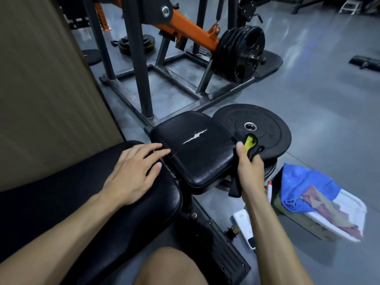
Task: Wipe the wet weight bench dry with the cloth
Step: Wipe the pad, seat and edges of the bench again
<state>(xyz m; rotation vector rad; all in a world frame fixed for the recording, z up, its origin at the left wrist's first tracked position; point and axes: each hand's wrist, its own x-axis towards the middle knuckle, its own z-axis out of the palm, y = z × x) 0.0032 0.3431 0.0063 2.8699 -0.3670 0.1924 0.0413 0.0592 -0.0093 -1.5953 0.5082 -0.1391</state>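
Your cloth is black with a yellow-green patch showing near its top, bunched in your right hand, which grips it with fingers curled round it and thumb up. One dark tail hangs below your fist. It sits at the right edge of the bench, touching or just off the seat pad's side; you cannot tell which.

The bench has two black pads: the small seat pad between your hands, with one pale jagged tear across its middle, and the long pad under your left hand. That hand lies flat with fingers straight, fingertips reaching the gap between the pads.

Just beyond your right hand lies one black weight plate flat on the floor, atop something dark. To the right of that hand, one box holds a blue towel and a pinkish rag. Far ahead stands one machine with an orange arm, loaded with a stack of plates.
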